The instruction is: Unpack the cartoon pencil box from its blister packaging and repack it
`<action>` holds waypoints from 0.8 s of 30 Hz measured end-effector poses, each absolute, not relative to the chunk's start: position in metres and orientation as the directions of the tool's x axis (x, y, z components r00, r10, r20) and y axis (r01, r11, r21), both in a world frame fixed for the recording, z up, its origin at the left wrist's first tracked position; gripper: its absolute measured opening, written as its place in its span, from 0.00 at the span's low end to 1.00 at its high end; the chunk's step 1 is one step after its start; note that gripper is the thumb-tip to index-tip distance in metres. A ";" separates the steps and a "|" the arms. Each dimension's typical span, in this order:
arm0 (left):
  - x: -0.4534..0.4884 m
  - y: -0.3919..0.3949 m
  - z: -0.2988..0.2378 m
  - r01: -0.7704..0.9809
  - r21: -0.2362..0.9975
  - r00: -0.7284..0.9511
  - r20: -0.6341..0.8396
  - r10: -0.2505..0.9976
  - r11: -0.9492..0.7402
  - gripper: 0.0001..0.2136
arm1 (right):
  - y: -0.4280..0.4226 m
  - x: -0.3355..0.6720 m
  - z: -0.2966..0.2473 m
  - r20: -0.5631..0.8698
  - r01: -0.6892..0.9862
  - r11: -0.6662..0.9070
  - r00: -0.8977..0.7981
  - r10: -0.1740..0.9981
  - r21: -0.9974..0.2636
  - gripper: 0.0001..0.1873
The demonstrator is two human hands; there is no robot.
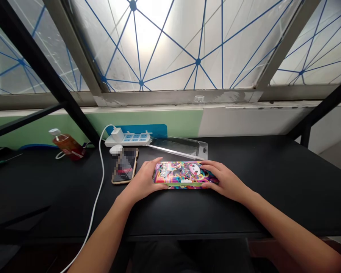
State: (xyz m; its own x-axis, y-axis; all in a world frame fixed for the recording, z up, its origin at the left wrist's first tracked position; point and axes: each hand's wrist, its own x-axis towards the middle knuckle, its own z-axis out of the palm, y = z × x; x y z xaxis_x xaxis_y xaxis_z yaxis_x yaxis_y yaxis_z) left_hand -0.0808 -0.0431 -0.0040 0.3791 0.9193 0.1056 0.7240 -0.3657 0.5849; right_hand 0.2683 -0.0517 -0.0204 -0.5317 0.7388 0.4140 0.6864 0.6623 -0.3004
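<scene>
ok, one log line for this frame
left hand: on left end of colourful case | right hand: on right end | phone: beside left hand | surface: black desk

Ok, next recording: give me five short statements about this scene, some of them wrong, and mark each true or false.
1. The left hand and right hand both touch the colourful case. True.
2. The phone lies to the right of the case. False: the phone lies to its left, near the left hand.
3. A white plug sits in the power strip. True.
4. The clear plastic tray rests on top of the case. False: the clear plastic tray lies behind it on the table.
5. The bottle has a white cap. True.
</scene>
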 end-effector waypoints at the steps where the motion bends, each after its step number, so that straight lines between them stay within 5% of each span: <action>1: -0.080 -0.044 -0.004 0.718 0.596 0.374 0.107 0.921 -0.360 0.46 | -0.051 0.269 -0.020 0.421 0.675 0.656 -0.515 0.747 -0.338 0.23; 5: -0.076 -0.048 -0.002 0.669 0.646 0.377 0.131 0.917 -0.368 0.55 | -0.044 0.269 -0.016 0.471 0.638 0.497 -0.230 0.852 -0.588 0.16; 10: -0.072 -0.050 -0.002 0.608 0.722 0.406 0.074 0.911 -0.330 0.63 | -0.029 0.274 -0.021 0.431 0.529 0.294 0.154 0.889 -0.796 0.18; 13: -0.072 -0.049 -0.003 0.663 0.685 0.382 0.038 0.923 -0.303 0.61 | -0.028 0.282 -0.026 0.436 0.530 0.312 0.124 0.891 -0.789 0.18; 16: -0.072 -0.046 -0.002 0.717 0.629 0.351 0.049 0.935 -0.302 0.45 | -0.035 0.288 -0.024 0.450 0.557 0.361 0.027 0.893 -0.748 0.21; 18: -0.071 -0.044 -0.001 0.747 0.587 0.329 0.082 0.941 -0.312 0.31 | -0.041 0.289 -0.019 0.446 0.556 0.463 -0.177 0.877 -0.690 0.28; 21: -0.071 -0.042 0.001 0.778 0.553 0.270 0.131 0.954 -0.297 0.24 | -0.047 0.286 -0.015 0.387 0.581 0.585 -0.439 0.811 -0.566 0.35; 24: -0.071 -0.041 0.000 0.773 0.565 0.251 0.145 0.957 -0.288 0.24 | -0.049 0.281 -0.017 0.360 0.696 0.506 -0.361 0.860 -0.509 0.31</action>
State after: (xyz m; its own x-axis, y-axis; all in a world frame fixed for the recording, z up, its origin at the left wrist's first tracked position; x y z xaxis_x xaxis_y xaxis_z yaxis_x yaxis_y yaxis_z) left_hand -0.0710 -0.0406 0.0000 0.2506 0.9571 0.1454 0.7730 -0.2882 0.5651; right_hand 0.2811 -0.0492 -0.0169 -0.3615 0.8600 0.3603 0.6960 0.5060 -0.5094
